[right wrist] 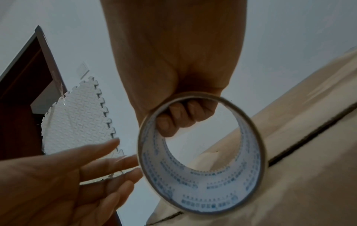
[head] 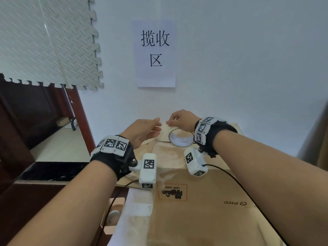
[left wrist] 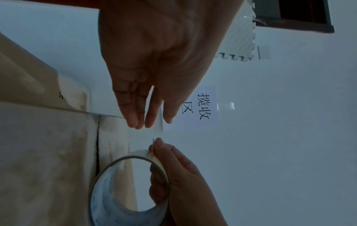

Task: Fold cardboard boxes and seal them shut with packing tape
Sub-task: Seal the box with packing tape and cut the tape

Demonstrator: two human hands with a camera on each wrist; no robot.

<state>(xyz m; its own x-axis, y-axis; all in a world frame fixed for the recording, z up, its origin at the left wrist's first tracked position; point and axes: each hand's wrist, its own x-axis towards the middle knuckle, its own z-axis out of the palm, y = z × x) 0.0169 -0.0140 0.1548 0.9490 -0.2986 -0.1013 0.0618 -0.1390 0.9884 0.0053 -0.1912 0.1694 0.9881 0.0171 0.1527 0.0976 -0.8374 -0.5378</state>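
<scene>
A brown cardboard box (head: 204, 210) lies flat-topped before me, with pale tape along its seam (left wrist: 97, 145). At its far edge my right hand (head: 170, 121) grips the tape roll (head: 181, 139), fingers curled through the core (right wrist: 179, 119) and thumb on the outer rim (left wrist: 154, 145). A short clear tape strip (right wrist: 114, 175) runs from the roll to my left hand (head: 156, 126). That hand's fingers (left wrist: 135, 120) are straight, and the strip's end (left wrist: 159, 122) lies between fingers and thumb. Both hands hover just above the box's far edge.
A white wall with a printed paper sign (head: 156, 52) stands right behind the box. A foam mat (head: 48, 41) hangs at upper left over dark wooden furniture (head: 26, 121). A dark ledge (head: 53, 171) sits left of the box. Black cables (head: 239, 183) trail over the box.
</scene>
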